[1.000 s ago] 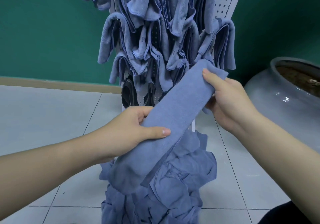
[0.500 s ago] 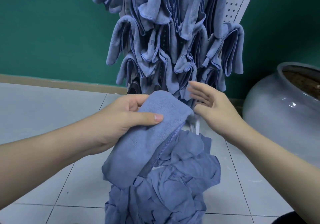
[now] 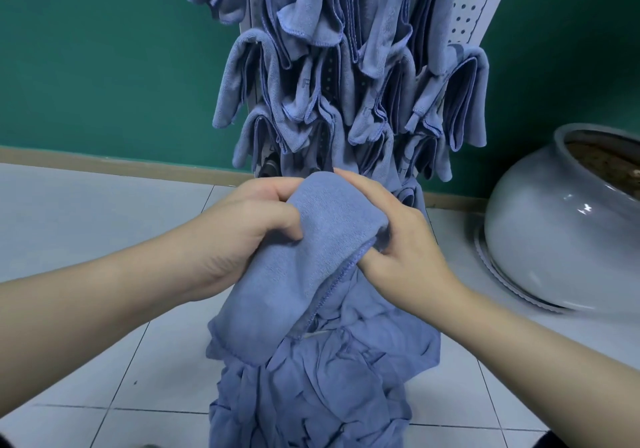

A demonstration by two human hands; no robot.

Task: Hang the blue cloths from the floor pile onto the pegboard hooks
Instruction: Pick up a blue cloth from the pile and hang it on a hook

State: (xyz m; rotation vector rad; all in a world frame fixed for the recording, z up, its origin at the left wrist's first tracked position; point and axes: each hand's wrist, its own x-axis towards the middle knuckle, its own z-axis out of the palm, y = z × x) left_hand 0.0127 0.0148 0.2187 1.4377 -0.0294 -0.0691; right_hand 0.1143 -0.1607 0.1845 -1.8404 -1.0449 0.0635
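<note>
Both hands are holding one folded blue cloth in the air, just in front of the bottom edge of the pegboard and above the pile on the floor. The left hand is curling its fingers round the cloth's left side; the right hand is pinching the right side at the fold, thumb tucked under the stitched hem. The cloth is looking soft, light and limp, sagging below the grip, so it will likely be draping wherever unsupported. Holding it at the doubled fold seems best, keeping a loop open for a hook among the hanging cloths.
</note>
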